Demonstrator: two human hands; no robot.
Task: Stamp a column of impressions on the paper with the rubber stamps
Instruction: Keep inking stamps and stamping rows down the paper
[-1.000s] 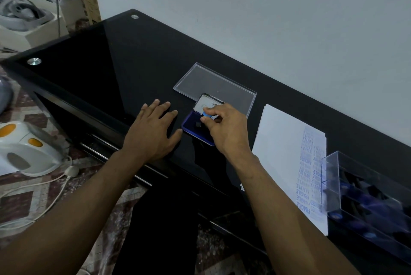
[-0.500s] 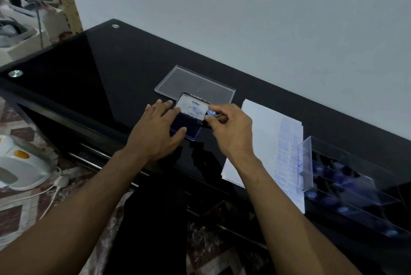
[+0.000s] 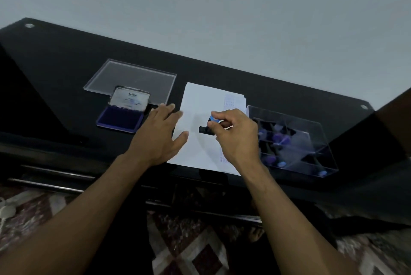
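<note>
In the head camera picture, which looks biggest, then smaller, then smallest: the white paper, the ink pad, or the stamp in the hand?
1. paper
2. ink pad
3. stamp, partly hidden in the right hand

- Black glass table (image 3: 66,56), set against wall.
- Lying on it, left to right: clear lid (image 3: 142,79), open ink pad (image 3: 122,114), white paper (image 3: 200,105), clear compartment box (image 3: 311,132) of stamps.

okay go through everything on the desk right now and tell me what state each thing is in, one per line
Ink pad: lid open, propped up.
Rubber stamp: held over the paper, pinched by the right hand.
Paper: flat, stamped down its right side.
Left hand: open, fingers spread at the paper's left edge.
Clear organizer: holding more stamps.
Clear lid: lying flat.
</note>
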